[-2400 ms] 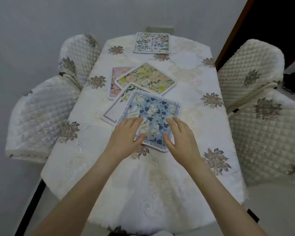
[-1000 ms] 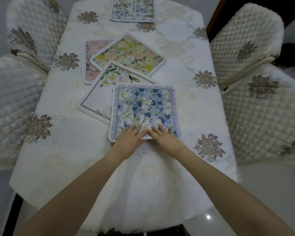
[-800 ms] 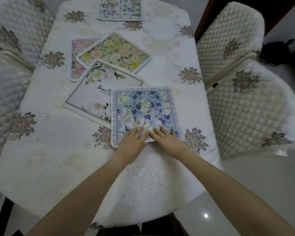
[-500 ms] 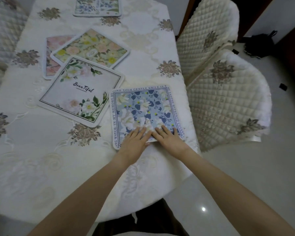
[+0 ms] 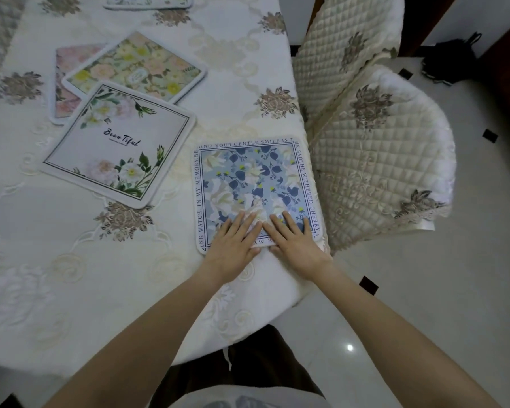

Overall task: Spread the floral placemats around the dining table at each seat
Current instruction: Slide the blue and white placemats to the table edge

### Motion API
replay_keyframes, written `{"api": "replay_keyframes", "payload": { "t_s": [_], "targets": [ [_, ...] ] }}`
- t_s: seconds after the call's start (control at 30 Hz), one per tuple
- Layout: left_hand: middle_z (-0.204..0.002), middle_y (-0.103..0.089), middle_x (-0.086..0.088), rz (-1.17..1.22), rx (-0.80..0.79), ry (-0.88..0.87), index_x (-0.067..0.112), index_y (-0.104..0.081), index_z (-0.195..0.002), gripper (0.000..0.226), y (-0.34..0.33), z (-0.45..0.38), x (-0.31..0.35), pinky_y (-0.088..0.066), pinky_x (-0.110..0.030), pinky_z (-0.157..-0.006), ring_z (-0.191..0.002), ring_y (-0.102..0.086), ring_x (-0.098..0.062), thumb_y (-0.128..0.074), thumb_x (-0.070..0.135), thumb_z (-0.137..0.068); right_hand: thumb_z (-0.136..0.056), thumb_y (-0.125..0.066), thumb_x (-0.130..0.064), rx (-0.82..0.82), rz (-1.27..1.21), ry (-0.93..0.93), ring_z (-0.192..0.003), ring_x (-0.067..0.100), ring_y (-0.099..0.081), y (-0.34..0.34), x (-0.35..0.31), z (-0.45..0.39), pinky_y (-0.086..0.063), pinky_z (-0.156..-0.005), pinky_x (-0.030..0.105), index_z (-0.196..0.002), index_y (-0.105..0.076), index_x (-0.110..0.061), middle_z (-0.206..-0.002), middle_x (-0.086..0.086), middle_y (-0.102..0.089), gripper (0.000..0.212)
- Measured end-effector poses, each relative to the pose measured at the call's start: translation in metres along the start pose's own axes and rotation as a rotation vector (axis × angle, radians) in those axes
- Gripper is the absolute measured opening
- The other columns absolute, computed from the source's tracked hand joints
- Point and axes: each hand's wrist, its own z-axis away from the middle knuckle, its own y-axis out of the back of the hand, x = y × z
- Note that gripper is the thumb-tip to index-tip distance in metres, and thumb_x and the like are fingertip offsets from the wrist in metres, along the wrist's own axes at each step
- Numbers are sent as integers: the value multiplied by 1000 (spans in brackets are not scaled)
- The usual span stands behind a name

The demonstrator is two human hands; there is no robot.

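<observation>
A blue floral placemat (image 5: 253, 178) with a text border lies flat near the table's right edge, beside the nearer quilted chair (image 5: 380, 172). My left hand (image 5: 233, 245) and my right hand (image 5: 295, 242) rest flat on its near edge, fingers spread, pressing down. A white "Beautiful" placemat (image 5: 118, 145) lies to the left, apart from it. Behind that, a yellow-green floral placemat (image 5: 139, 67) overlaps a pink one (image 5: 67, 83). Another blue-toned placemat (image 5: 147, 1) sits at the far end, cut off by the frame.
The table wears a cream embroidered cloth (image 5: 56, 275). A second quilted chair (image 5: 342, 42) stands further along the right side. White tiled floor (image 5: 454, 290) lies right of the table, with a dark bag (image 5: 451, 63) near the wall.
Both hands have slid the blue placemat off the white one, rightward to the table's right edge by the chair. The view has followed to the right.
</observation>
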Motion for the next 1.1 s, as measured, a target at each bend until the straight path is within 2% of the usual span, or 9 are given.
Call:
{"api": "replay_keyframes", "payload": {
  "t_s": [0.07,0.13,0.27,0.33,0.4,0.53,0.8,0.9,1.1],
  "targets": [
    [-155,-24,-8,-16,23,11,16,-24,-146,64,-4,1,1,-9,-45,-115,-144,-16,-28,-4,50,-96,-76,26,-65,47,-23,-3,-144,24,15,-9,1,-2,4,-112,65,-147,7,-29,-160,-1,2,81],
    [-154,-25,-8,-17,24,21,15,-26,-145,62,-7,2,2,-13,-45,-114,-143,-19,-28,-7,48,-97,-72,31,-66,66,-30,-18,-146,25,9,-15,1,-4,3,-112,65,-149,0,-30,-160,-4,-2,90],
    [-153,-29,-7,-1,9,49,16,-29,-145,62,-6,1,5,-23,-48,-114,-142,-23,-28,-15,47,-93,-87,1,-59,79,-78,-40,-147,22,6,-8,-2,-2,0,-112,65,-149,-8,-31,-160,-7,-7,69],
    [-157,-19,-5,33,1,28,17,-21,-147,68,-1,0,4,-15,-44,-116,-145,-14,-25,-7,50,-90,-97,-20,-49,86,-108,-50,-147,22,3,-4,-3,-1,-1,-113,64,-150,-13,-30,-159,-7,-10,56],
    [-158,-11,-1,131,19,38,19,-14,-148,73,8,2,-1,-6,-38,-117,-146,-8,-21,-1,53,-86,-99,-32,-43,88,-134,-71,-147,23,-3,5,-8,-4,-6,-114,62,-149,-19,-29,-159,-6,-14,53],
    [-156,-21,-3,292,149,150,18,-18,-148,71,24,18,-27,-14,-37,-119,-145,-15,-21,-9,52,-86,-98,-38,-36,152,-179,-55,-146,28,-10,28,-31,-21,-14,-114,54,-147,-24,-23,-157,0,-21,53],
    [-156,-22,-3,273,228,379,17,-19,-148,72,53,77,-124,-17,-41,-118,-145,-16,-22,-11,55,-87,-98,-38,-33,252,-126,116,-145,31,-11,64,-122,-82,-17,-115,55,-149,-19,-23,-158,7,-16,55],
    [-154,-27,-4,265,233,446,18,-22,-147,70,62,97,-163,-20,-45,-116,-143,-19,-24,-12,55,-88,-98,-37,-40,283,-102,163,-145,33,-11,70,-159,-109,-14,-115,55,-150,-16,-25,-159,6,-16,58],
    [-152,-30,-10,235,212,477,15,-24,-147,70,65,119,-241,-23,-45,-116,-142,-24,-29,-18,54,-89,-92,-37,-58,244,-133,126,-146,33,0,74,-228,-164,-7,-116,55,-150,-6,-30,-160,5,-6,72]
  ]
}}
